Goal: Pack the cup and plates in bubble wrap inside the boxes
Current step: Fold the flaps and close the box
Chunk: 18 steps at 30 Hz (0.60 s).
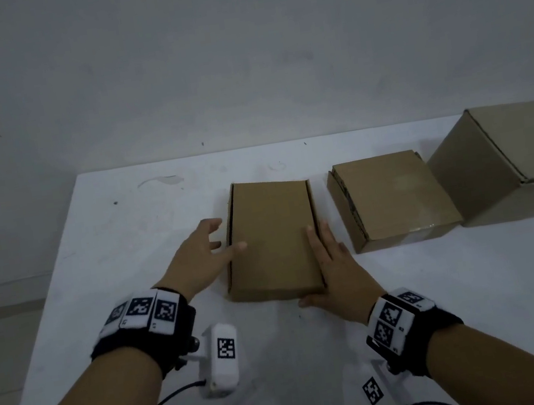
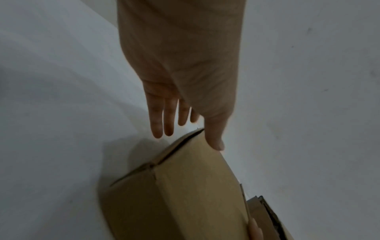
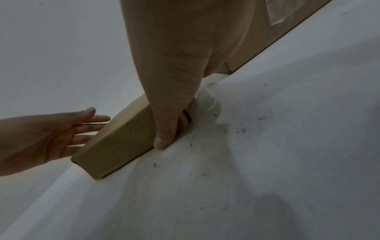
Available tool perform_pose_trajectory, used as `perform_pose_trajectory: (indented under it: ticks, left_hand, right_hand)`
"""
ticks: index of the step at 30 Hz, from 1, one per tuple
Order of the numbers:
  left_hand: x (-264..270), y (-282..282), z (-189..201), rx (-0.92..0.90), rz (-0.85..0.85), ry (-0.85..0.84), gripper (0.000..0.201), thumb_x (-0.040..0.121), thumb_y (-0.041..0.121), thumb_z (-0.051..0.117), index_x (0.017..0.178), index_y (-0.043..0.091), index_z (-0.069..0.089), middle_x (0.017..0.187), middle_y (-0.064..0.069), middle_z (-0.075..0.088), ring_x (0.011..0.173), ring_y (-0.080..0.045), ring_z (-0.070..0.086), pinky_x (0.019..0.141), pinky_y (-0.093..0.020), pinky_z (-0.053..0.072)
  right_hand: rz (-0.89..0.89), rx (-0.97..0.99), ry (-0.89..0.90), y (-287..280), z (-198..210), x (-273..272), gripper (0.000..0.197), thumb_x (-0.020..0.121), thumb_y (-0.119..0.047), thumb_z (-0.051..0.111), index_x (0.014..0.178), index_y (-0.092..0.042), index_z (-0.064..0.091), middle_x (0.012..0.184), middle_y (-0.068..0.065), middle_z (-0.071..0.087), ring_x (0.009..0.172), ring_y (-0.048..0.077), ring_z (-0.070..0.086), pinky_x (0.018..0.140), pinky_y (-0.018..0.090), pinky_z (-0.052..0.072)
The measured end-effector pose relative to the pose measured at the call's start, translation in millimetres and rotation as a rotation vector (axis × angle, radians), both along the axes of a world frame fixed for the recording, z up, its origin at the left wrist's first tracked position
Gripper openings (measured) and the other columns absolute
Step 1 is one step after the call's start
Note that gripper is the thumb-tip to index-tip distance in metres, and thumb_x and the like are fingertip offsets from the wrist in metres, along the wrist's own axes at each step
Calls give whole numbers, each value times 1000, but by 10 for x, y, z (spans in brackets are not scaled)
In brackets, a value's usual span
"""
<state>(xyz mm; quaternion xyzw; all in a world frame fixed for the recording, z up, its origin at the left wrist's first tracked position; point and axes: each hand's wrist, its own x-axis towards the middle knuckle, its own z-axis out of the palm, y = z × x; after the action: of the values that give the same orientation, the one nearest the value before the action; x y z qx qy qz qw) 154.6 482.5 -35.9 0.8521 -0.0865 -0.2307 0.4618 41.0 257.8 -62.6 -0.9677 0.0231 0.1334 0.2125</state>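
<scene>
My left hand (image 1: 198, 259) sits at the left side of the flat cardboard box (image 1: 273, 239), fingers straight and spread, thumb tip touching the lid near its left edge; the other fingers hang off the side, not gripping anything. The flat box lies shut on the white table (image 1: 109, 246), long side running away from me. My right hand (image 1: 336, 268) is on the box's near right corner, fingers straight and pressed together along the right edge, thumb against the near face down at the table (wrist view shows the thumb tip right at the bottom edge). Just right of that, a squarer cardboard box (image 1: 391, 199), shut, close to the flat one but apart. Far right, a bigger cardboard box (image 1: 509, 162), tilted, near the squarer one; I can't tell if they touch. Cup, plates, bubble wrap: not visible in any view.
</scene>
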Motion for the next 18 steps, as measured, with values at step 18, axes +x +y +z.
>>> perform_pose_trajectory:
  ticks: [18]
  left_hand:
    - [212,-275,-182,-26,-2,154,61,78,22,75,131,29,46,110,1,61,90,-11,60,62,-27,54]
  right_hand:
    - [-20,-223,-7,429,35,356,126,57,-88,50,147,-31,-17,151,12,-35,140,35,-29,108,66,5]
